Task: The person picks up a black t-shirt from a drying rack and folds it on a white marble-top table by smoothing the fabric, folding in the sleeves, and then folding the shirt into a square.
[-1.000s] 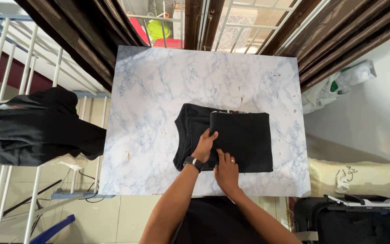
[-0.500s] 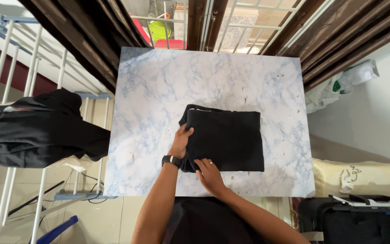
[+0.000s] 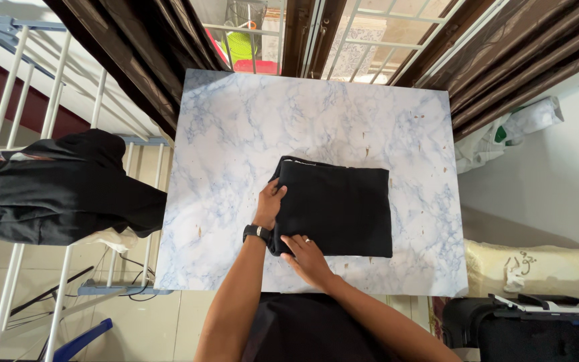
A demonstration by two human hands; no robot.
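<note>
A black garment (image 3: 338, 209) lies folded into a thick rectangle on the marble-patterned table (image 3: 236, 134). My left hand (image 3: 269, 204), with a black watch on the wrist, grips the garment's left edge, fingers curled around the fold. At the near left corner my right hand (image 3: 304, 253), wearing a ring, presses down on the cloth with fingers slightly curled.
A white drying rack (image 3: 48, 107) stands to the left with dark clothes (image 3: 55, 191) draped over it. Brown curtains and a window grille lie beyond the table. To the right are a cream cushion (image 3: 537, 268), a white plastic bag (image 3: 504, 131) and a dark case (image 3: 524, 332).
The last fold has been laid over to the left, making one compact rectangle. My left hand moved left to its edge; my right hand shifted to the near corner.
</note>
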